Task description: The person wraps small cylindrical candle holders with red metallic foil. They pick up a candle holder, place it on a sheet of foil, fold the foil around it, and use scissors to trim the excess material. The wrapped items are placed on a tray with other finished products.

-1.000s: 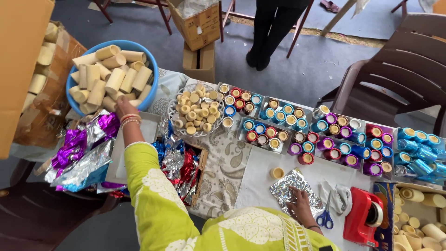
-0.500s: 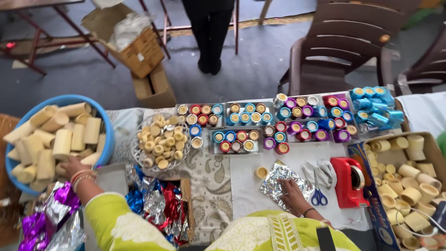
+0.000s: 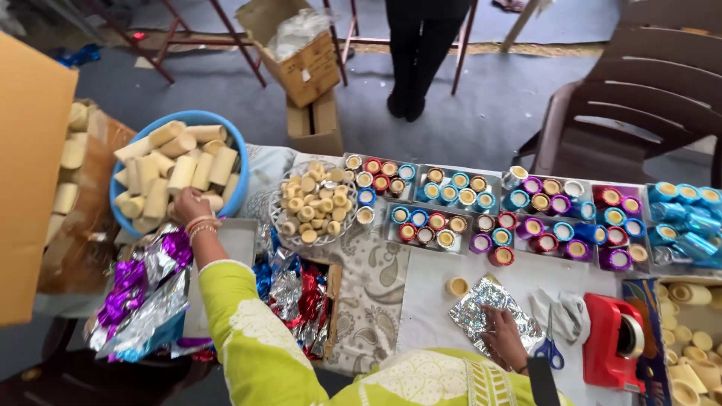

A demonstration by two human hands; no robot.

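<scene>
Left hand (image 3: pixel 192 205) is reaching into the blue tub (image 3: pixel 235 162), fingers curled over a cardboard tube (image 3: pixel 211 201), though the actual grip's hidden. Right hand (image 3: pixel 502 336) lies flat and open, pinning the silver foil sheet (image 3: pixel 489 308) beneath it; scissors (image 3: pixel 551 347) just right.

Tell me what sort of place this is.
Probably a small craft or packing workshop. A blue tub holds plain beige rolls, rows of foil-wrapped rolls fill the table, and the right hand presses a silver foil sheet beside a red tape dispenser.
</scene>
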